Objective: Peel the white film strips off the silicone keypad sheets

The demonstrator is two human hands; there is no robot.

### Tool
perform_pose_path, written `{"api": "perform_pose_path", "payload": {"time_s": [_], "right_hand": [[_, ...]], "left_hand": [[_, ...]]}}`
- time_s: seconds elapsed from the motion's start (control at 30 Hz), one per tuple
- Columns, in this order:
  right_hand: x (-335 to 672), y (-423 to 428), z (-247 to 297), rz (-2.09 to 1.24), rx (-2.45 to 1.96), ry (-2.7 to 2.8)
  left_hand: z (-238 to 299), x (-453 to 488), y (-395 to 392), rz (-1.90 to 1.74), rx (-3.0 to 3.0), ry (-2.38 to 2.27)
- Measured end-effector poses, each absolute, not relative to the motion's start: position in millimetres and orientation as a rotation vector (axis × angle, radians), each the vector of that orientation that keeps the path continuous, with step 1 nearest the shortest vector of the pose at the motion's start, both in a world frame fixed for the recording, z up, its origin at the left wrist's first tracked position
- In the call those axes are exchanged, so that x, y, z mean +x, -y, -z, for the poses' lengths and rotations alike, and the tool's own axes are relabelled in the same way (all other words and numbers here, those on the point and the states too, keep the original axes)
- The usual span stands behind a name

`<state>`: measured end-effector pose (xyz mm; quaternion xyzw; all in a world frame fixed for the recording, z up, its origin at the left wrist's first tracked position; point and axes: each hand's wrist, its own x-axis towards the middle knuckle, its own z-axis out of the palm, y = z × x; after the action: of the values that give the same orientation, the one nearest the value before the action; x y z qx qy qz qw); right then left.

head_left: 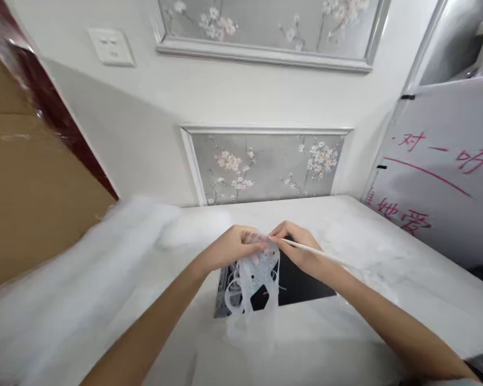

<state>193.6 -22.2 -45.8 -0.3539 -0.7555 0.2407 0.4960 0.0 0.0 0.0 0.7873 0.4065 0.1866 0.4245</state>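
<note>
Two hands above black mat. Left hand: fingers narrow, pinching top of translucent perforated plastic sheet. Right hand: fingers narrow on thin white rod, tip at sheet. Sheet hangs over mat, past front edge. Close pinch beside rod tip gives steady control.

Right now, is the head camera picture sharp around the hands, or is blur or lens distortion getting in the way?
Head view: the white mass at lower left is heavily blurred; the left hand, right hand and white stick are readable but slightly soft; the wide lens tilts and bends the floral wall panel and marble tabletop.
</note>
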Motion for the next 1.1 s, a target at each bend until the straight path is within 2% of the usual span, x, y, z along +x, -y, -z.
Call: {"api": "perform_pose_path", "payload": {"time_s": [0.3, 0.4, 0.73, 1.0, 1.1], "right_hand": [[200, 18, 35, -1.111, -0.826, 1.576], [201, 19, 32, -1.177, -0.819, 1.547], [199, 22, 39, -0.924, -0.860, 1.620], [188, 12, 55, -0.467, -0.828, 1.760], [186, -2, 66, -0.448, -0.821, 1.679]], "left_hand": [[-7, 1, 11, -0.434, 1.997, -1.073], [-8, 2, 11, -0.444, 1.977, -1.036], [-7, 3, 9, -0.458, 1.996, -1.044], [1, 11, 13, -0.597, 1.994, -1.126], [9, 18, 17, -0.543, 1.942, -1.100]]}}
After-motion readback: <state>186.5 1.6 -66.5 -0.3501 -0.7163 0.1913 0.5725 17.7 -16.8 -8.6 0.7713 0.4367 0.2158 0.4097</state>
